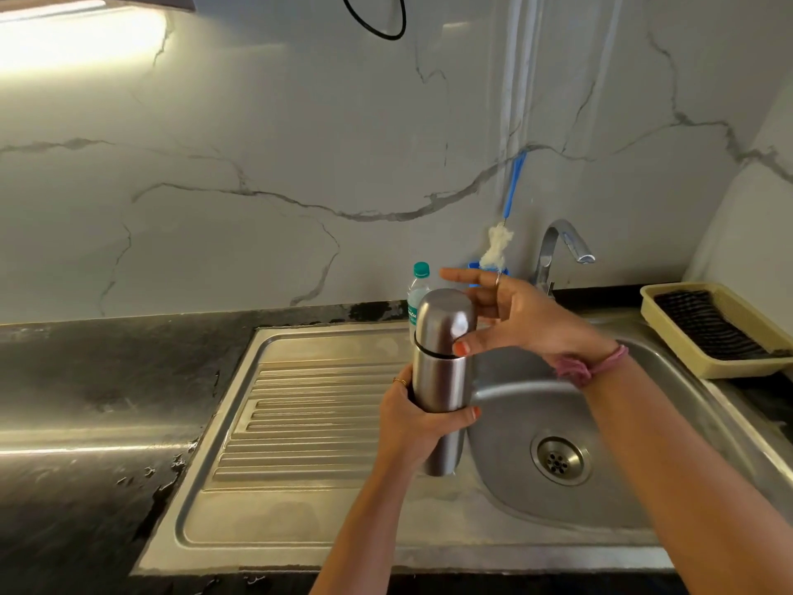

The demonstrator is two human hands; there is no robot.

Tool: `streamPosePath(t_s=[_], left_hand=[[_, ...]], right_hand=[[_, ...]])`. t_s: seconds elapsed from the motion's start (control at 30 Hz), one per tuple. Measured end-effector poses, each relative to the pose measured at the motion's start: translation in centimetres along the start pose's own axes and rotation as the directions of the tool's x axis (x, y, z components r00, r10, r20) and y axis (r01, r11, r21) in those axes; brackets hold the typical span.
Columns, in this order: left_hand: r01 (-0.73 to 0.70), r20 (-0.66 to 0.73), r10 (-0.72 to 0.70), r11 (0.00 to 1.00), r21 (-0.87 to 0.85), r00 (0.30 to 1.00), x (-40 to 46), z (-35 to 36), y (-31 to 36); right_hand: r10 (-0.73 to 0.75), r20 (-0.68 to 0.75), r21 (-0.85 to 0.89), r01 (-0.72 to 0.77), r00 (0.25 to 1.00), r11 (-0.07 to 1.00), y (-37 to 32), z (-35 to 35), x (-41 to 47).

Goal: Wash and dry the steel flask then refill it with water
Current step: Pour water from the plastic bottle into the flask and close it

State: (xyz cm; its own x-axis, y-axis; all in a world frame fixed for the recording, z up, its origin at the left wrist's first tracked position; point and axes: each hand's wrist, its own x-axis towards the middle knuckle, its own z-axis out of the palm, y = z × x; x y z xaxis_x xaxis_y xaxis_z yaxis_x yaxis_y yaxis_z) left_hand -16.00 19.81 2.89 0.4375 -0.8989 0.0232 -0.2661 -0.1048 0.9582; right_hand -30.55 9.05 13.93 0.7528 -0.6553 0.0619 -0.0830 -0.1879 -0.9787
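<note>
Now my left hand grips the steel flask upright over the sink; my right hand, fingers spread, touches its cap

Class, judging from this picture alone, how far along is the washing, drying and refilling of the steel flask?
Nothing looks done. In hand: the left hand grips the capped cylindrical steel flask; the right hand is open at its cap. Left: washing; the curved chrome tap shows no water, then drying and refilling.

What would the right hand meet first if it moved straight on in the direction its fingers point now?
Probably the cap of the steel flask: the right hand points leftward at it, thumb near the cap. The upper fingers might pass behind, toward the plastic bottle; depth is unclear.
</note>
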Motion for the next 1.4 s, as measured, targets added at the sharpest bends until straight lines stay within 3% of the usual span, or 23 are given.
streamPosePath(t_s=[0.07, 0.1, 0.23, 0.37, 0.43, 0.57, 0.63, 0.8, 0.93, 1.0, 1.2, 1.4], left_hand=[[-0.008, 0.004, 0.008, 1.000, 0.006, 1.000, 0.0, -0.1, -0.1], [-0.013, 0.010, 0.013, 1.000, 0.018, 1.000, 0.0, -0.2, -0.1], [-0.017, 0.012, 0.017, 0.999, 0.034, 1.000, 0.1, -0.4, -0.1], [-0.016, 0.009, 0.016, 0.999, 0.042, 1.000, 0.2, -0.5, -0.1], [-0.018, 0.018, 0.017, 0.999, 0.043, 1.000, 0.2, -0.4, 0.0], [-0.012, 0.017, 0.011, 0.999, 0.046, 1.000, 0.3, -0.4, 0.0], [-0.018, 0.020, 0.017, 0.998, 0.052, 1.000, 0.3, -0.5, -0.1], [-0.017, 0.028, 0.016, 0.999, 0.043, 0.999, 0.5, -0.7, -0.2], [-0.021, 0.033, 0.020, 0.999, 0.038, 0.999, 0.8, -0.8, -0.4], [-0.033, 0.027, 0.032, 0.999, 0.038, 0.999, 1.0, -0.9, -0.5], [-0.023, 0.008, 0.023, 1.000, 0.018, 1.000, 1.5, -1.0, -1.2], [-0.005, -0.023, 0.005, 1.000, 0.004, 1.000, 2.0, -1.1, -1.5]], right_hand=[[-0.014, -0.082, -0.135, 0.003, 0.997, 0.991, 0.3, 0.4, 0.4], [-0.010, -0.054, -0.170, 0.001, 0.999, 0.985, 0.4, 0.5, 0.4], [0.034, 0.214, -0.206, 0.011, 0.976, 0.979, -0.7, -0.5, -0.1], [0.003, 0.077, -0.391, 0.027, 0.997, 0.920, -1.4, -0.4, 0.5], [0.020, 0.089, -0.467, 0.023, 0.996, 0.884, -1.5, -0.2, 0.7], [0.089, 0.262, -0.339, 0.005, 0.961, 0.941, -1.7, -0.9, 0.8], [0.034, 0.224, -0.324, 0.041, 0.974, 0.945, -1.8, -0.8, 0.9], [-0.029, 0.000, -0.543, 0.024, 1.000, 0.840, -2.2, 0.8, 1.5], [0.194, 0.262, -0.332, -0.100, 0.945, 0.938, -1.8, -0.3, 2.0], [0.138, 0.289, -0.257, -0.062, 0.947, 0.964, -1.3, -0.6, 2.2], [-0.023, -0.029, -0.201, 0.017, 0.999, 0.979, 0.3, 1.9, 2.4], [-0.044, -0.344, -0.289, -0.062, 0.938, 0.955, 0.8, 5.0, 2.2]])
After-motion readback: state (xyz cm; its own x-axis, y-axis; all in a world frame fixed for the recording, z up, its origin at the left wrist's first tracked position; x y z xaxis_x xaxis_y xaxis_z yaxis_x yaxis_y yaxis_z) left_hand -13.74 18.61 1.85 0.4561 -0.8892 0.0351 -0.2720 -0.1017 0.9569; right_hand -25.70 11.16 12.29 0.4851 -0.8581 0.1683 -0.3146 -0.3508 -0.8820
